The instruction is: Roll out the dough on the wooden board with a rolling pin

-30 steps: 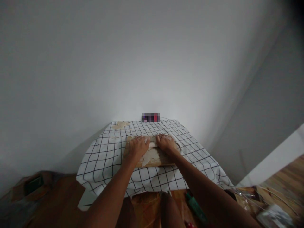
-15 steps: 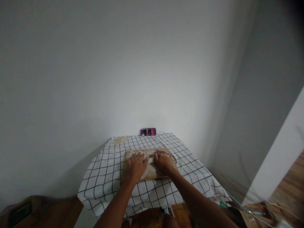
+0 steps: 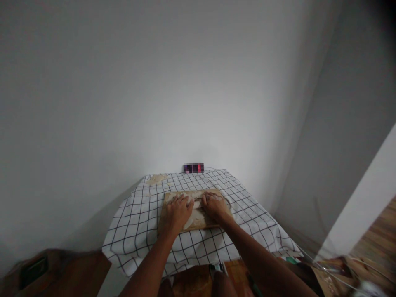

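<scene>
A pale, doughy roll (image 3: 198, 203), probably dough, lies across a wooden board (image 3: 201, 225) dusted and smeared with a light coating. My left hand (image 3: 180, 207) presses down on the roll's left part, fingers bent forward over it. On the right part, my right hand (image 3: 214, 205) bears down in the same way, its fingers curled over the far side. A short stretch of the roll shows between the hands; the rest is hidden beneath them. Whitish residue clings to the fingers.
A black-and-white checked cloth (image 3: 133, 229) covers the table under the board. A flat pale patch (image 3: 157, 179) sits at the far left of the cloth. Against the wall (image 3: 198, 103) stands a small blurred dark and red item (image 3: 194, 168). Cluttered items and cables lie at lower right.
Both hands stay over the roll on the board, with at most a slight shift. The whole table appears a little higher in view as the head tilts.
</scene>
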